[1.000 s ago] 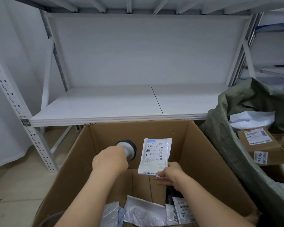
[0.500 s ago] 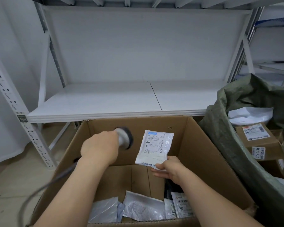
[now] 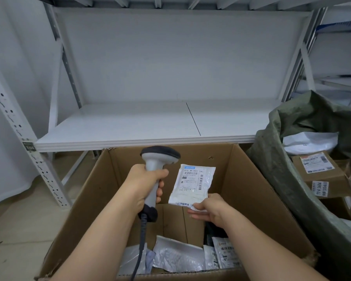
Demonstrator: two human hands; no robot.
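My left hand (image 3: pixel 144 184) grips the handle of a grey barcode scanner (image 3: pixel 159 157). The scanner stands upright with its dark head on top, and its cable (image 3: pixel 140 252) hangs down over the box's near edge. My right hand (image 3: pixel 208 208) pinches the lower edge of a small white parcel bag (image 3: pixel 193 184), label side towards me. The bag is held upright just right of the scanner. Both are above an open cardboard box (image 3: pixel 249 185).
Several plastic parcel bags (image 3: pixel 178 256) lie in the bottom of the box. A white metal shelf (image 3: pixel 130 126) runs behind it. At the right stands a green sack (image 3: pixel 276 173) with labelled cardboard parcels (image 3: pixel 320 169) inside. A perforated shelf post (image 3: pixel 24 142) is at the left.
My left hand has turned the scanner from pointing forward to standing upright, its handle and cable now in view. The bag in my right hand has barely moved.
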